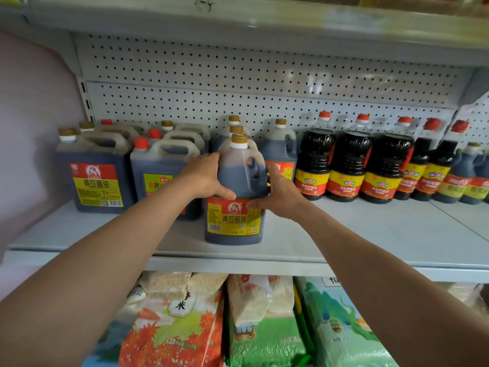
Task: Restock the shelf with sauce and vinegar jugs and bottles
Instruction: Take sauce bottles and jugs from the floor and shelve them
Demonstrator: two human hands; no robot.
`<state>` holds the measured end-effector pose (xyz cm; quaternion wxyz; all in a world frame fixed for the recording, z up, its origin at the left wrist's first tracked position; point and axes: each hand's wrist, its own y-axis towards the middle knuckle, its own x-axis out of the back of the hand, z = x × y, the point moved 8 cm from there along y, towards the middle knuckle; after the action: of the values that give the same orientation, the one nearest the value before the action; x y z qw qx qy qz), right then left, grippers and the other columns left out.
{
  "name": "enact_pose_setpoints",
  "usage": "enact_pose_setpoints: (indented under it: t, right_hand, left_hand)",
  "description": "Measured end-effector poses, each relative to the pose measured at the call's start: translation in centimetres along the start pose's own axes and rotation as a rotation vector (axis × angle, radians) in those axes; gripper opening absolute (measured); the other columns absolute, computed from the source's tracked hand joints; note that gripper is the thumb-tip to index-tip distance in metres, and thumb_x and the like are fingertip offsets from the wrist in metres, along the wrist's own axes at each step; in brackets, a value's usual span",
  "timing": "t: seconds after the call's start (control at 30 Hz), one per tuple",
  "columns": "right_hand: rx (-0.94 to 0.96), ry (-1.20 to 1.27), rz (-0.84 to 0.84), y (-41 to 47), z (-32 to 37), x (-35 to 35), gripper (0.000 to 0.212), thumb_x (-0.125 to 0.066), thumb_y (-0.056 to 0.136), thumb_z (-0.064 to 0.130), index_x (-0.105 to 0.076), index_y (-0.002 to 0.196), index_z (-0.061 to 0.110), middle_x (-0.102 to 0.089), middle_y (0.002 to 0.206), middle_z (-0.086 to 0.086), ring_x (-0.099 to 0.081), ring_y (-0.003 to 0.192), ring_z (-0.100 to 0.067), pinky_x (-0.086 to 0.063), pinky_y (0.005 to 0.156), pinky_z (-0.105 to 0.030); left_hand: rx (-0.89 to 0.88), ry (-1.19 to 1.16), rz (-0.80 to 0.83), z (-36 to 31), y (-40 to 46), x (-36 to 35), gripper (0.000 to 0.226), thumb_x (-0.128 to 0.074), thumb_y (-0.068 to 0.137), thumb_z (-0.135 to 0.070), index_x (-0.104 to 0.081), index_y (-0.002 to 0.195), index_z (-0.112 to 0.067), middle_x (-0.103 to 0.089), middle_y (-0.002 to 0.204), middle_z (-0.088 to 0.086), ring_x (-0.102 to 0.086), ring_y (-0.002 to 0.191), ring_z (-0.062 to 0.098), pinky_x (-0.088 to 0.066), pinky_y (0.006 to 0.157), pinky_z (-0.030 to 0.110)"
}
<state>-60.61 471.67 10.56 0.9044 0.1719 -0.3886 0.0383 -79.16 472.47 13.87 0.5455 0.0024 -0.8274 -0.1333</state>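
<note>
A dark soy sauce jug [235, 207] with a gold cap and a red-and-yellow label stands upright on the white shelf [344, 239], near its front edge. My left hand [203, 176] grips the jug's left shoulder. My right hand [280, 192] wraps round its right side below the handle. Two more gold-capped jugs [280, 149] stand directly behind it. Large square jugs [95, 176] with red or gold caps fill the shelf's left part. Tall dark bottles [349, 165] with red caps line the right part.
A perforated white back panel [238, 96] closes the shelf behind, and another shelf board [238, 19] hangs overhead. Below, bags of rice and grain [185, 327] are packed side by side. A bare stretch of shelf surface lies in front of the bottles on the right.
</note>
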Motion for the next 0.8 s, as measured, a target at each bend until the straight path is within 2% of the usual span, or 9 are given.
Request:
enact_pose_setpoints:
  t: [0.1,0.2,0.3,0.47,0.53,0.6,0.67,0.8]
  right_hand:
    - [-0.005,0.018,0.009,0.9,-0.3,-0.3,0.084,-0.092,0.069,0.026,-0.039,0.134,0.017,-0.062,0.126,-0.007,-0.061,0.11,-0.029,-0.058,0.086,-0.047]
    - [-0.007,0.02,0.011,2.2,-0.6,-0.7,0.081,-0.091,0.071,0.024,-0.039,0.133,0.017,-0.06,0.127,-0.007,-0.061,0.111,-0.03,-0.058,0.087,-0.048]
    - [-0.005,0.002,0.008,3.6,-0.9,-1.2,0.074,-0.09,0.072,0.025,-0.039,0.126,0.019,-0.06,0.124,-0.005,-0.061,0.107,-0.028,-0.055,0.076,-0.035]
    - [-0.011,-0.008,-0.009,5.9,-1.5,-1.6,0.073,-0.091,0.071,0.026,-0.039,0.121,0.02,-0.06,0.119,-0.003,-0.061,0.103,-0.026,-0.056,0.074,-0.035]
    - [-0.001,-0.014,-0.003,6.6,-1.7,-1.7,0.071,-0.091,0.07,0.027,-0.037,0.116,0.023,-0.059,0.113,-0.001,-0.06,0.099,-0.024,-0.048,0.063,-0.025]
    - [0.009,-0.022,-0.008,6.8,-1.8,-1.6,0.071,-0.092,0.069,0.029,-0.037,0.113,0.023,-0.058,0.109,0.001,-0.059,0.094,-0.023,-0.04,0.057,-0.021]
    - [0.006,-0.017,-0.015,6.7,-2.0,-1.6,0.07,-0.092,0.069,0.028,-0.038,0.113,0.022,-0.059,0.11,-0.001,-0.059,0.094,-0.024,-0.04,0.058,-0.022]
    - [-0.025,0.017,-0.006,6.3,-2.0,-1.7,0.072,-0.092,0.07,0.026,-0.04,0.119,0.019,-0.06,0.117,-0.004,-0.06,0.101,-0.026,-0.048,0.069,-0.029]
  left_hand:
    - [0.017,0.142,-0.01,-0.5,0.5,0.5,0.096,-0.09,0.05,-0.057,-0.045,0.125,-0.016,-0.056,0.13,0.011,-0.045,0.121,0.032,-0.043,0.091,0.042]
    - [0.008,0.176,-0.028,-0.4,1.4,0.6,0.099,-0.091,0.05,-0.055,-0.04,0.126,-0.019,-0.056,0.13,0.01,-0.041,0.125,0.032,-0.04,0.089,0.042]
    - [0.033,0.215,-0.039,0.0,2.6,0.6,0.102,-0.091,0.049,-0.056,-0.039,0.129,-0.02,-0.051,0.133,0.013,-0.039,0.129,0.033,-0.041,0.093,0.042]
    - [0.032,0.299,-0.029,0.2,5.2,0.7,0.107,-0.09,0.049,-0.058,-0.04,0.132,-0.014,-0.046,0.141,0.016,-0.034,0.136,0.034,-0.037,0.104,0.043]
    - [0.033,0.31,-0.019,0.4,5.9,0.6,0.107,-0.09,0.049,-0.059,-0.04,0.133,-0.014,-0.046,0.141,0.017,-0.034,0.135,0.035,-0.036,0.104,0.042]
    - [0.038,0.307,-0.023,0.5,6.2,0.6,0.107,-0.09,0.048,-0.06,-0.041,0.132,-0.014,-0.046,0.14,0.018,-0.035,0.134,0.036,-0.035,0.103,0.041]
    - [0.035,0.307,-0.035,0.5,6.1,0.7,0.108,-0.09,0.048,-0.06,-0.041,0.131,-0.012,-0.046,0.14,0.02,-0.037,0.133,0.038,-0.035,0.103,0.041]
    - [0.024,0.315,-0.039,0.4,5.5,0.6,0.107,-0.089,0.051,-0.06,-0.04,0.132,-0.011,-0.044,0.142,0.022,-0.035,0.134,0.039,-0.034,0.105,0.043]
